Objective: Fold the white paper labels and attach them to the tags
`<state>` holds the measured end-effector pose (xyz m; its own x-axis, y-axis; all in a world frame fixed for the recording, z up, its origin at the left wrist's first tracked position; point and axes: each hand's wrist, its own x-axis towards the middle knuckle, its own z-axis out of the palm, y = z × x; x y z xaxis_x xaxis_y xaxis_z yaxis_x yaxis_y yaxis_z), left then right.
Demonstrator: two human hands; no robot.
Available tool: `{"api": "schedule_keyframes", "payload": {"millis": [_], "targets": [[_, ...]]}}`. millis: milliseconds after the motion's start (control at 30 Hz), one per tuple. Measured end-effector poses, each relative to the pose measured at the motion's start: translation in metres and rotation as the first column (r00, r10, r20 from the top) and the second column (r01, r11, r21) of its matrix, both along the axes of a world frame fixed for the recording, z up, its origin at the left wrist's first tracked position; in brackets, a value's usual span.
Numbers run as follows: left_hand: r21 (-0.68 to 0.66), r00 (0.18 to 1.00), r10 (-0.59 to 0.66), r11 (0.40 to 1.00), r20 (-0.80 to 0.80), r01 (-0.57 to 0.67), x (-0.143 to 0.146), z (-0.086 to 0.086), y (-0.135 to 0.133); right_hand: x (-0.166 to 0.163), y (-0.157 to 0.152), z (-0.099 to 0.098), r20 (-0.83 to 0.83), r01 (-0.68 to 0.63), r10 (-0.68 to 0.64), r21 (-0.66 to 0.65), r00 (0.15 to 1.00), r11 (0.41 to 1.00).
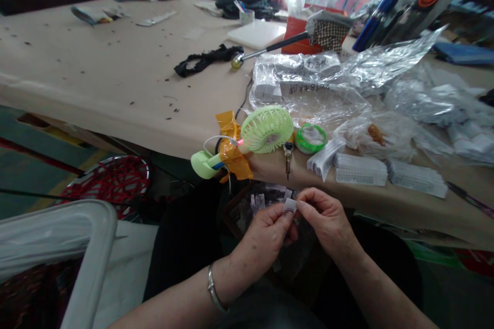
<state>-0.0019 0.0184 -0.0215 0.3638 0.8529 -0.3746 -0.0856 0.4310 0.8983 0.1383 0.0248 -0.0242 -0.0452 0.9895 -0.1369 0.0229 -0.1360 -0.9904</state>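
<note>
Twice pinched, by fingertips of left hand and right hand, low over the lap: one small white cloth label, with several stacks of white labels seemingly untouched nearby on the brown paper-covered table.

The fan lies on the near edge of the table. Just right of the fan sits a reel, and farther right lie tag stacks. Behind the fan lie plastic bags; behind and to its left lies a fabric strip. Before the fan, off the table, the left hand and right hand pinch a small tag.
</note>
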Motion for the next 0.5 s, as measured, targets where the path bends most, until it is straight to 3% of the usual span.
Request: {"api": "schedule_keyframes", "payload": {"millis": [267,500], "targets": [[0.345,0.967,0.153,0.936,-0.206,-0.074,-0.009,0.002,0.023,-0.002,0.014,0.001,0.276,-0.008,-0.026,0.123,0.961,0.992],[0.504,0.922,0.199,0.864,-0.333,-0.005,-0.013,0.003,0.035,-0.004,0.024,0.002,0.406,-0.03,-0.073,0.241,0.911,0.97]]}}
